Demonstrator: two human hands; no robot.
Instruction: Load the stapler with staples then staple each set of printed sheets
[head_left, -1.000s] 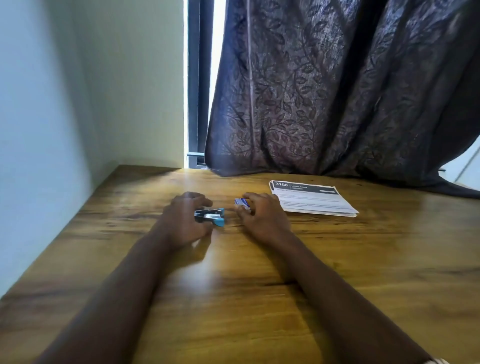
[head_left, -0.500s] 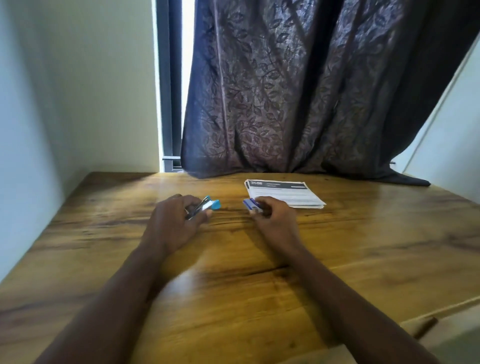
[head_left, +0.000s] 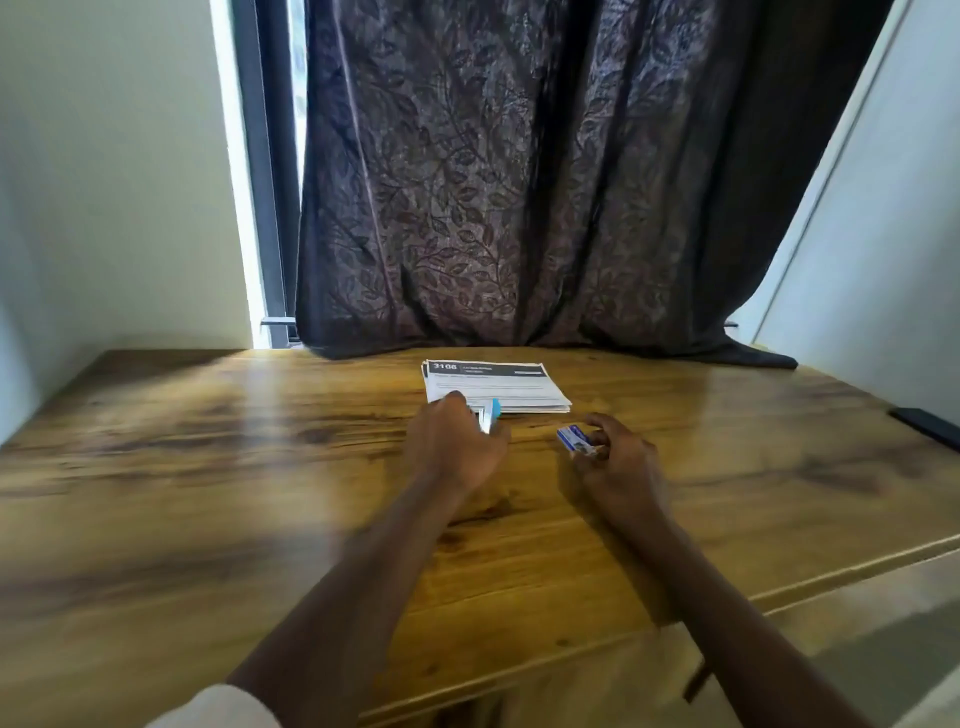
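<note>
My left hand (head_left: 453, 446) grips a small blue and silver stapler (head_left: 489, 414), its tip pointing up just in front of the paper stack. My right hand (head_left: 618, 461) holds a small blue and white staple box (head_left: 573, 439) between its fingertips, a little above the wooden table (head_left: 208, 467). A stack of printed sheets (head_left: 509, 387) with a dark header band lies flat at the back of the table, right behind the stapler. The stapler's body is mostly hidden in my fist.
A dark patterned curtain (head_left: 545, 182) hangs behind the table and its hem rests on the back edge. Walls close in on the left and right. A flat black object (head_left: 924, 427) lies at the table's right edge. The front edge slants across the lower right.
The view has swung left, so both hands now appear further right. My left hand has lifted the stapler and tipped it upright near the sheets. My right hand has drawn the staple box back.
</note>
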